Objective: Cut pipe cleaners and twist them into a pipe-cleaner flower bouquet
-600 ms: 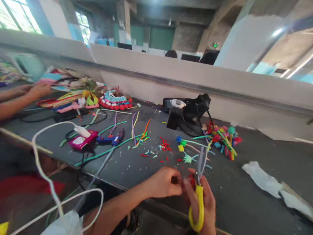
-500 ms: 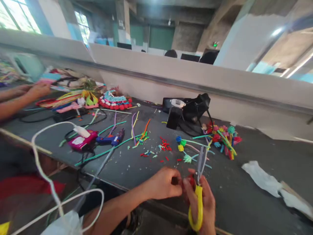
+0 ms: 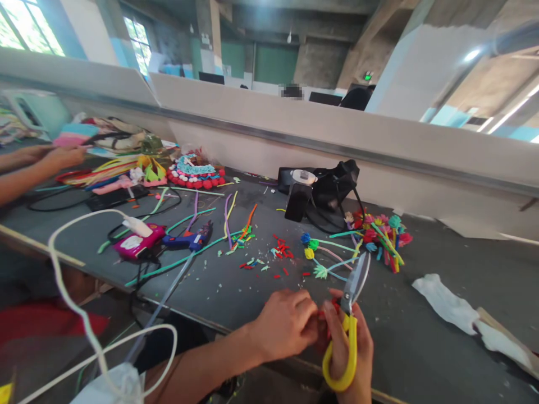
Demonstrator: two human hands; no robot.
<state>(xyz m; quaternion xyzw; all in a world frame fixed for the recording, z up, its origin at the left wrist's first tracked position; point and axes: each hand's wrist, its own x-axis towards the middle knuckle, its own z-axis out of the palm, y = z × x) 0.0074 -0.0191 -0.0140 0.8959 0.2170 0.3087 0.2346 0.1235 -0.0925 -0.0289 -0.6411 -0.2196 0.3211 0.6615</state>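
Observation:
My right hand (image 3: 362,348) holds scissors (image 3: 357,280) with yellow handles, the blades pointing up and away over the table. Between that hand's fingers and my left hand (image 3: 288,322) is a small red fuzzy piece (image 3: 334,306), mostly covered by fingers. My left hand is closed, its fingertips pinching at the red piece. Just beyond the hands lie fuzzy flowers on pipe cleaner stems, among them a mint one (image 3: 320,271) and a yellow one (image 3: 309,253). Short red clippings (image 3: 283,248) are scattered to their left.
A blue glue gun (image 3: 189,240) and a magenta box (image 3: 138,242) with cables stand on the left. Behind are a black bag (image 3: 337,185), a phone (image 3: 298,202) and a flower bundle (image 3: 387,238). White paper (image 3: 446,303) lies right. Another person's hands (image 3: 63,160) work far left.
The scissors have tilted to the right in my right hand, their blades now leaning further over. My left hand has turned slightly and its fingers have closed in more against the red piece.

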